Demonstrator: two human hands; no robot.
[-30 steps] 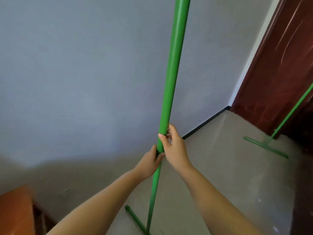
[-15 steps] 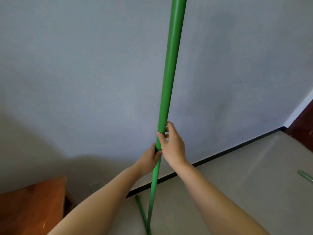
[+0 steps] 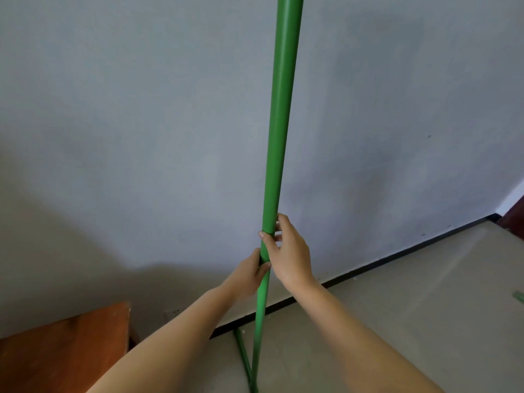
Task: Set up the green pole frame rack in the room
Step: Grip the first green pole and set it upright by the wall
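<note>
A tall green pole rises upright in front of me and runs out of the top of the view. It is made of a thick upper tube that slides over a thinner lower tube. My right hand grips the bottom end of the thick tube. Just below it, my left hand holds the thinner tube. The pole stands on a green floor bar at the bottom of the view.
A grey wall stands close behind the pole, with a black skirting strip along the tiled floor. A brown wooden piece of furniture sits at bottom left. A bit of another green part lies at the right edge.
My view has swung left: the dark door and the second green upright at the right have left the frame. Both hands keep their hold on the pole.
</note>
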